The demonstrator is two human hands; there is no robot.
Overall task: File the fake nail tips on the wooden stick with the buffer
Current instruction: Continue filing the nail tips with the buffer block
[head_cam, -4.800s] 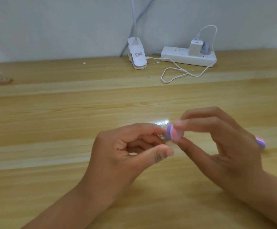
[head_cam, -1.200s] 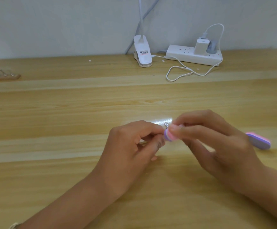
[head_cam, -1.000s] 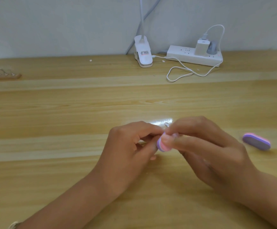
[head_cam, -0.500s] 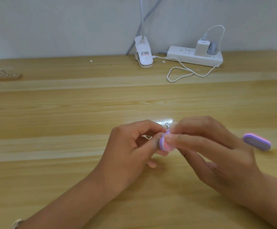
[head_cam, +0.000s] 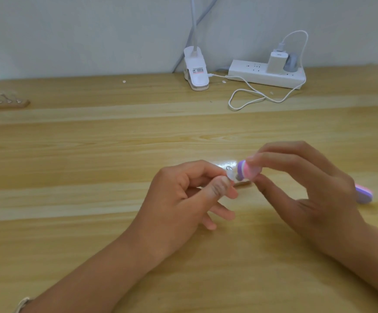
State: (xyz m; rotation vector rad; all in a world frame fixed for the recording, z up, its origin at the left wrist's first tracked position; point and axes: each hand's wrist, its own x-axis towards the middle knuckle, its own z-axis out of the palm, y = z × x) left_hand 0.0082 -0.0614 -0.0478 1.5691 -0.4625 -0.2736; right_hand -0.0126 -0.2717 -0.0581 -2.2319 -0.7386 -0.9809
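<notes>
My left hand (head_cam: 183, 195) pinches a small clear fake nail tip (head_cam: 229, 173) between thumb and forefinger; the stick under it is mostly hidden by the fingers. My right hand (head_cam: 303, 188) grips a pink and purple buffer (head_cam: 247, 170) between thumb and fingers. The buffer's purple end sits just right of the nail tip, a narrow gap between them. Both hands hover low over the middle of the wooden table (head_cam: 93, 154).
A second pink and purple buffer (head_cam: 364, 194) lies on the table behind my right hand. More wooden sticks with nail tips (head_cam: 3, 101) lie at the far left. A white lamp clamp (head_cam: 195, 71), power strip (head_cam: 267, 74) and looped cable (head_cam: 251, 98) sit at the back by the wall.
The buffer has moved up and to the right, off the nail tip, which now shows clearly. My left hand has stayed in place, its lower fingers spread a little.
</notes>
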